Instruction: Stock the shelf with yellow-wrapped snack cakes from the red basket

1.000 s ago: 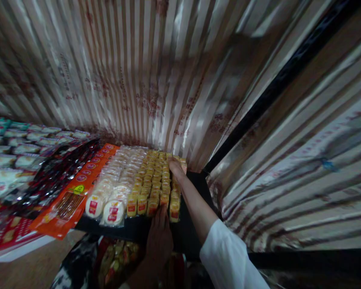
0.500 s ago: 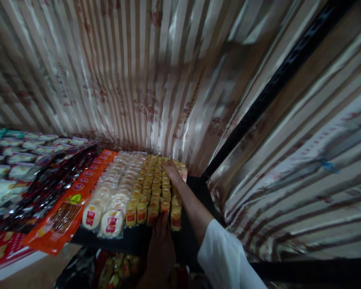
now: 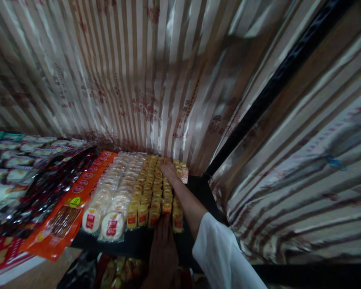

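Rows of small yellow-wrapped snack packets (image 3: 151,188) stand on a dark shelf (image 3: 138,241). From the near side, my left hand (image 3: 164,241) reaches up with fingers stretched out, their tips against the front of these rows. My right hand (image 3: 168,168), coming in from the right below a white sleeve, lies over the far end of the same rows. Its fingers look extended, though they are blurred and their tips are partly hidden. Neither hand has a packet lifted. Left of the yellow rows are two rows of clear-wrapped round white crackers (image 3: 112,224).
An orange snack bag (image 3: 62,216) and dark shiny packets (image 3: 47,188) lie further left, beside white packets (image 3: 20,170). A black upright post (image 3: 258,104) rises at the right. Striped sheeting (image 3: 132,80) hangs behind. More yellow packets (image 3: 117,273) sit below the shelf.
My right hand has shifted slightly left across the back of the yellow rows, uncovering packets at the far right. My left hand stays at the front, slightly lower in view.
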Motion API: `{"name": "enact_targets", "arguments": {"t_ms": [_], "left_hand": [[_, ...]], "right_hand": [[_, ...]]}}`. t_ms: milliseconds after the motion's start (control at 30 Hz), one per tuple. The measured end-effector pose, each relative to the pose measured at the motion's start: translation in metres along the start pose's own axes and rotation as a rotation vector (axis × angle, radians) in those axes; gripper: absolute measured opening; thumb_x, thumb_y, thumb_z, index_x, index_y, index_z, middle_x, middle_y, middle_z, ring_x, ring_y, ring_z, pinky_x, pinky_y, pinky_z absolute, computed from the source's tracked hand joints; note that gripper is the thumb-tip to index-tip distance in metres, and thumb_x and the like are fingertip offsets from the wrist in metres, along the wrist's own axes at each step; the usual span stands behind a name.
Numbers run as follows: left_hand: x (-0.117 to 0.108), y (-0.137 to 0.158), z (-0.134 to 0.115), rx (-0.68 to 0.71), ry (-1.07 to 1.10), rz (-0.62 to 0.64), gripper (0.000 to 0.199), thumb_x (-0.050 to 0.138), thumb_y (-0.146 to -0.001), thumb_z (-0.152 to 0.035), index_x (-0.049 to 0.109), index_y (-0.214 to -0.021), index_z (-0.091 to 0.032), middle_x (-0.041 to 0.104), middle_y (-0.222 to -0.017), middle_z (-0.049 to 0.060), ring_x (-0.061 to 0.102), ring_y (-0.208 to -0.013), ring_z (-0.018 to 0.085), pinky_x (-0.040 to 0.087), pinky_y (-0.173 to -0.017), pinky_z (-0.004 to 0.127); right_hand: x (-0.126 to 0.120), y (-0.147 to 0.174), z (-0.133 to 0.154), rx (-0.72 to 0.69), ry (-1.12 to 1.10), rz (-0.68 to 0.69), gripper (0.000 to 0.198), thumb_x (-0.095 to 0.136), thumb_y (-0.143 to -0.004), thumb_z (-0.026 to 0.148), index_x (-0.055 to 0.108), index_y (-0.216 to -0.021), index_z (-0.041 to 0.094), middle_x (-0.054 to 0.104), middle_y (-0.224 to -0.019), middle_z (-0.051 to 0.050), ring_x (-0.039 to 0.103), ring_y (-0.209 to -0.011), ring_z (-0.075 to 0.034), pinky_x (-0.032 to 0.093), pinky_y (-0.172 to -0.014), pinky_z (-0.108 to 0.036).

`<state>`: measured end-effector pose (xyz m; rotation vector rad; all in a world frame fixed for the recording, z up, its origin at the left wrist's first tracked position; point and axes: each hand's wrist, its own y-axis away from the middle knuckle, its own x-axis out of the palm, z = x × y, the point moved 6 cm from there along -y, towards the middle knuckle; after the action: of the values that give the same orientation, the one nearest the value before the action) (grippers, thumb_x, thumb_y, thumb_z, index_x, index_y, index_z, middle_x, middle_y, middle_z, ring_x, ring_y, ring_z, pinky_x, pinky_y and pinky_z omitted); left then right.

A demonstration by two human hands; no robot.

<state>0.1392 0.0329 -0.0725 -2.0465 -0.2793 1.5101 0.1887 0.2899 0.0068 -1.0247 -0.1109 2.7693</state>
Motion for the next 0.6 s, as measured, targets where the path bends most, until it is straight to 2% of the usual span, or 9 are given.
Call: {"name": "enact_targets", "arguments": {"t_ms": [67,167,233,300,400,467,533,600], "left_hand": [[0.000,0.000,0.001,-0.008,0.006,0.009,0.060,0.037,-0.071,0.002,0.051,-0.128,-0.006,0.053,-0.133,0.013,0.046,-0.123,0.024,0.045,-0.097,0.038],[-0.002,0.000,0.001,-0.002,0.027,0.055,0.060,0.038,-0.071,0.002,0.049,-0.129,-0.005,0.051,-0.135,0.014,0.043,-0.126,0.025,0.044,-0.099,0.039],[-0.003,-0.001,0.001,0.010,0.046,0.089,0.060,0.039,-0.071,0.002,0.047,-0.130,-0.003,0.049,-0.136,0.016,0.042,-0.128,0.026,0.043,-0.101,0.040],[-0.004,-0.002,0.002,0.014,0.060,0.110,0.059,0.039,-0.072,0.001,0.045,-0.131,-0.002,0.048,-0.137,0.018,0.041,-0.129,0.027,0.042,-0.102,0.042],[-0.003,-0.001,0.003,0.028,0.080,0.110,0.060,0.037,-0.076,0.000,0.039,-0.135,-0.002,0.047,-0.137,0.019,0.040,-0.130,0.028,0.042,-0.103,0.043],[-0.002,0.002,0.004,0.054,0.094,0.091,0.062,0.036,-0.078,-0.001,0.031,-0.140,-0.002,0.045,-0.138,0.020,0.038,-0.132,0.027,0.041,-0.104,0.043],[-0.001,0.003,0.004,0.076,0.105,0.079,0.064,0.035,-0.079,-0.002,0.024,-0.142,-0.003,0.044,-0.138,0.021,0.037,-0.133,0.027,0.041,-0.105,0.044],[0.001,0.004,0.005,0.064,0.111,0.095,0.064,0.035,-0.079,-0.002,0.026,-0.142,-0.003,0.045,-0.137,0.021,0.038,-0.132,0.027,0.041,-0.104,0.044]], "right_hand": [[-0.002,0.002,0.003,0.025,-0.001,0.009,0.042,0.041,-0.087,0.032,0.058,-0.116,0.006,0.061,-0.120,-0.021,0.054,-0.117,-0.029,0.037,-0.103,-0.047],[-0.015,0.012,0.008,-0.023,-0.035,-0.025,0.043,0.042,-0.086,0.031,0.055,-0.122,0.011,0.053,-0.133,-0.016,0.041,-0.130,-0.026,0.029,-0.110,-0.046],[-0.034,0.026,0.011,-0.115,-0.112,-0.098,0.043,0.044,-0.085,0.030,0.055,-0.124,0.014,0.052,-0.135,-0.012,0.037,-0.133,-0.023,0.026,-0.112,-0.043],[-0.059,0.049,0.006,-0.179,-0.206,-0.197,0.043,0.043,-0.086,0.031,0.054,-0.124,0.016,0.053,-0.134,-0.010,0.043,-0.129,-0.021,0.031,-0.110,-0.041],[-0.093,0.098,-0.015,-0.218,-0.270,-0.369,0.039,0.043,-0.087,0.035,0.058,-0.117,0.016,0.056,-0.129,-0.011,0.050,-0.121,-0.020,0.037,-0.105,-0.040],[-0.105,0.135,-0.036,-0.192,-0.237,-0.439,0.038,0.044,-0.087,0.037,0.060,-0.114,0.016,0.060,-0.122,-0.012,0.053,-0.117,-0.021,0.039,-0.104,-0.042],[-0.104,0.169,-0.059,-0.132,-0.212,-0.448,0.038,0.045,-0.087,0.040,0.061,-0.112,0.016,0.062,-0.115,-0.013,0.056,-0.110,-0.022,0.045,-0.097,-0.042],[-0.090,0.193,-0.078,-0.076,-0.225,-0.367,0.042,0.046,-0.086,0.042,0.059,-0.115,0.016,0.060,-0.116,-0.014,0.058,-0.105,-0.023,0.051,-0.089,-0.040]]}}
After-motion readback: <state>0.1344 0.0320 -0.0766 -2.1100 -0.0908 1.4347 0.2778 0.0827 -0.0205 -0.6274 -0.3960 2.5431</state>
